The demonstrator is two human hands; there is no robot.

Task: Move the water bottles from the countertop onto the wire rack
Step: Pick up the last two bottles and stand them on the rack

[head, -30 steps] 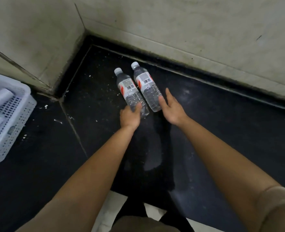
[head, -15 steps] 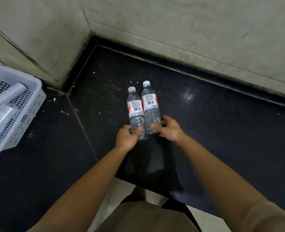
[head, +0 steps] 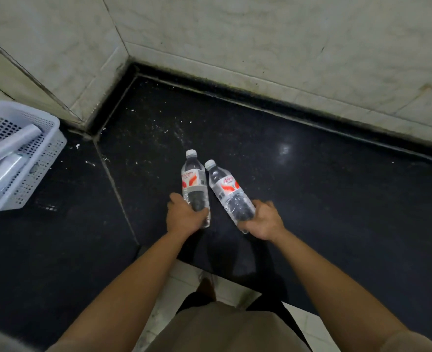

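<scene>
Countertop (head: 337, 199) open rt; hands (head: 184, 217) (head: 263, 221) hold bottles (head: 194, 184) (head: 231, 194).

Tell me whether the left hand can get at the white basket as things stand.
Probably not right now: the left hand is closed around a water bottle, and the white basket sits apart, far off to its left. The dark countertop between them looks unobstructed.

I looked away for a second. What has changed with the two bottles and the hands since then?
Both hands have closed on the bottles: left hand grips the left bottle, right hand the right bottle, drawn back from the wall corner toward the person, caps angled away. The white basket remains on the countertop.
</scene>
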